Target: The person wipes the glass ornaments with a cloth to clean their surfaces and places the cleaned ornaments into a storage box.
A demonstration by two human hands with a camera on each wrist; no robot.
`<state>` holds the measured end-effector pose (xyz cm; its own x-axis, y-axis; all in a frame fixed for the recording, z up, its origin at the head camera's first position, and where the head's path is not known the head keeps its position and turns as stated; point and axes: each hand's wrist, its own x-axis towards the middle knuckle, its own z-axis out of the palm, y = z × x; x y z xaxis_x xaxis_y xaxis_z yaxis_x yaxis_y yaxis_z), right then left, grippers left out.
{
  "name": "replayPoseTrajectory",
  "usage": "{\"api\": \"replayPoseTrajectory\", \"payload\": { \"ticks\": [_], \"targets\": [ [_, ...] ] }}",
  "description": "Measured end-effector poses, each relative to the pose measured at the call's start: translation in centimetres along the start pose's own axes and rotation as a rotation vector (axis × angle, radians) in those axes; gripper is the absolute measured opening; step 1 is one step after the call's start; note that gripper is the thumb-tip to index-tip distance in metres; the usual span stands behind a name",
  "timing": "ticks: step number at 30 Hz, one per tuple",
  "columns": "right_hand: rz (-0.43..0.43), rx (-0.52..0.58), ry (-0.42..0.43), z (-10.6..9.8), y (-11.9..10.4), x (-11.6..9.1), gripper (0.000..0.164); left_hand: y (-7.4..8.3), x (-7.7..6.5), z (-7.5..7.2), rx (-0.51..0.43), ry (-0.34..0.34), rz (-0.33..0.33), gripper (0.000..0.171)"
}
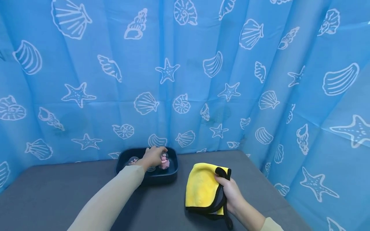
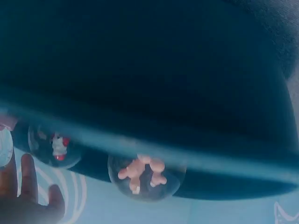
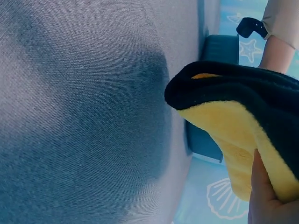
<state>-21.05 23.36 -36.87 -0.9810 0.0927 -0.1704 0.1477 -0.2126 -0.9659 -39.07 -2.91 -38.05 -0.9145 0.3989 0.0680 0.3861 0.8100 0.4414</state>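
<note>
My left hand [image 1: 153,157] reaches into a dark rectangular tray [image 1: 164,179], fingers curled over the top of a snow globe [image 1: 164,163] with a pink base. In the left wrist view, spread fingers [image 2: 29,179] show beside that globe's edge. Two more clear globes are in the tray: one with a red and white figure [image 2: 60,147], the other with a pink figure [image 2: 142,172]. My right hand [image 1: 232,194] grips a folded yellow cloth [image 1: 200,186] with black edging, its thumb lying on the yellow side in the right wrist view.
The tray stands at the back of a dark grey table [image 1: 72,186], close to a blue curtain [image 1: 196,89] printed with white shells and starfish. The curtain runs along the back and right side. A black strap [image 3: 252,28] circles the left wrist.
</note>
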Motion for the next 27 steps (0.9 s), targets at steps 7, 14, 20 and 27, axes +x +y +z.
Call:
{"api": "replayPoseTrajectory", "payload": {
  "ticks": [7,14,20,27],
  "targets": [
    [0.031,-0.028,0.013,0.1,0.4,0.2,0.031,-0.5,0.0,0.9,-0.017,-0.015,-0.022,0.044],
    [0.021,-0.060,0.082,0.4,0.6,0.2,0.032,-0.7,0.1,1.6,0.039,0.007,0.019,0.043],
    [0.024,-0.058,0.090,0.7,0.5,0.1,0.033,-0.8,0.1,1.7,0.078,0.047,0.029,0.042],
    [-0.001,-0.062,0.098,1.1,0.5,0.1,0.027,-0.7,-0.1,1.6,0.152,0.010,0.098,0.052]
  ]
}}
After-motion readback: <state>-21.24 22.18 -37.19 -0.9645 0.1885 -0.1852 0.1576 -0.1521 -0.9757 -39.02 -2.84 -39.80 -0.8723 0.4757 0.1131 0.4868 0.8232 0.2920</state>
